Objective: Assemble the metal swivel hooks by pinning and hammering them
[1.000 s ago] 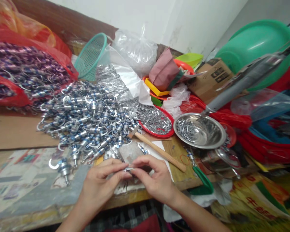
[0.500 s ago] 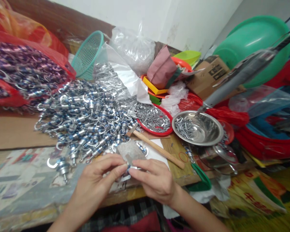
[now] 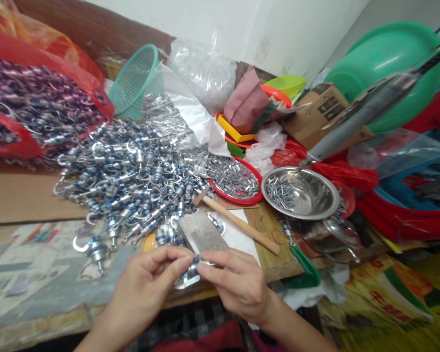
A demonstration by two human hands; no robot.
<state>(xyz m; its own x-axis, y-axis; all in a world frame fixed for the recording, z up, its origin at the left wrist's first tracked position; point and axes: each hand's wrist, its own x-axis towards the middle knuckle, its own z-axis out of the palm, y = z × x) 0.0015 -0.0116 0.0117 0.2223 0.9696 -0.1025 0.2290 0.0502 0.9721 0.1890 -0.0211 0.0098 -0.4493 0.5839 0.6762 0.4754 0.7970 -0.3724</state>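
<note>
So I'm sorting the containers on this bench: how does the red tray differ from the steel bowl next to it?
The red tray is shallow red plastic, while the steel bowl is deeper shiny metal. The red tray is heaped across with small grey metal pieces; the steel bowl holds only a small cluster of screw-like parts on its left side, the remainder bare. Both are round, open, sit side by side, and hold small metal parts.

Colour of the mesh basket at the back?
Teal green mesh basket, tipped on its side; the head view shows it.

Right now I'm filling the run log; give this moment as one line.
left hand: pinching hook part | right hand: pinching same part | behind: hook pile, hammer, steel bowl
</note>
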